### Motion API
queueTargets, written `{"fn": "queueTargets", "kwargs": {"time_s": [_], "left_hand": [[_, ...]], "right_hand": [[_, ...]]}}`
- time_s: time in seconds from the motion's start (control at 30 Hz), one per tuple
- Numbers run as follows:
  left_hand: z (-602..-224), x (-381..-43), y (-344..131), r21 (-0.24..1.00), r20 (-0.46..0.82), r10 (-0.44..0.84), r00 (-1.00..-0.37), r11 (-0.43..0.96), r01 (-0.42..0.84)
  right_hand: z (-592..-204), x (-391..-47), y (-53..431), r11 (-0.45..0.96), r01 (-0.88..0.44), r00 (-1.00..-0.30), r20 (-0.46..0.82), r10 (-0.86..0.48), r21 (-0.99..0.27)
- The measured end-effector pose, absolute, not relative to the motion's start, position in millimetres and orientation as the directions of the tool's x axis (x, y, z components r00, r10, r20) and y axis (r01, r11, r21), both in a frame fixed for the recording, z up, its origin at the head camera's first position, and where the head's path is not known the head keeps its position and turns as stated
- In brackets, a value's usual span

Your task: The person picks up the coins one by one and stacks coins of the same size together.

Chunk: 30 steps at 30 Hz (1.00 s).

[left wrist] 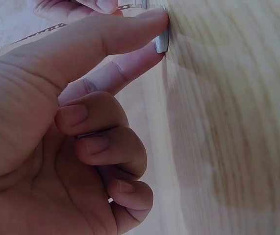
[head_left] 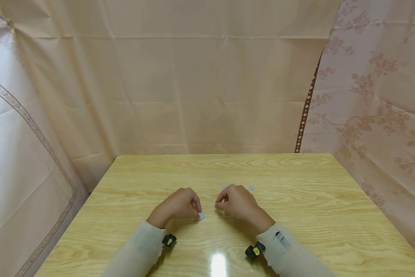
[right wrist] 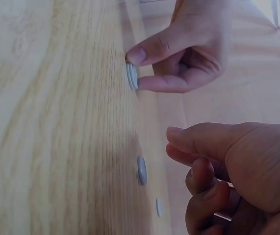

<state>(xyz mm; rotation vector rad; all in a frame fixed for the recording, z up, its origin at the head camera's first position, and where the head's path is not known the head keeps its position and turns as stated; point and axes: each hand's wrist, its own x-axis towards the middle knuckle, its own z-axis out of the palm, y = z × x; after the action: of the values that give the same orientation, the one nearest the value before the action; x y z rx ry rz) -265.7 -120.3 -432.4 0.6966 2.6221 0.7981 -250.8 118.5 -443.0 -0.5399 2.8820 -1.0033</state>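
My left hand (head_left: 179, 204) is low over the table, its thumb and index finger pinching a small pale round disc (head_left: 202, 216) by its edges. In the right wrist view, this disc (right wrist: 132, 76) lies flat at the tabletop and a line runs round its rim. The other left fingers curl into the palm. Across a short gap, my right hand (head_left: 240, 202) hovers over the wood with thumb and index tips together. No object shows between those tips. Two more pale discs lie beyond the right hand, one partly hidden behind it (head_left: 224, 187) and one farther right (head_left: 251, 187).
The light wood-grain table (head_left: 297, 215) spreads out on both sides of the hands. A beige cloth (head_left: 207, 84) hangs behind its far edge, with patterned cloth (head_left: 384, 96) along the right. Both wrists carry small black cameras (head_left: 169, 241).
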Motion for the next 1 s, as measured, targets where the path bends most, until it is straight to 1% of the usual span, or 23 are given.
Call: {"fn": "queueTargets", "kwargs": {"time_s": [0.57, 0.73, 1.0], "left_hand": [[-431, -263, -116, 0.535, -0.142, 0.515, -0.846, 0.759, 0.372], [-431, -262, -116, 0.533, -0.14, 0.513, -0.847, 0.76, 0.372], [-430, -261, -116, 0.543, -0.158, 0.511, -0.845, 0.759, 0.358]], "right_hand": [[-438, -258, 136, 0.732, -0.242, -0.961, 0.054, -0.271, -0.636], [-438, -260, 141, 0.708, -0.234, -0.961, 0.047, -0.274, -0.666], [-440, -261, 142, 0.71, -0.226, -0.958, 0.021, -0.285, -0.667]]}}
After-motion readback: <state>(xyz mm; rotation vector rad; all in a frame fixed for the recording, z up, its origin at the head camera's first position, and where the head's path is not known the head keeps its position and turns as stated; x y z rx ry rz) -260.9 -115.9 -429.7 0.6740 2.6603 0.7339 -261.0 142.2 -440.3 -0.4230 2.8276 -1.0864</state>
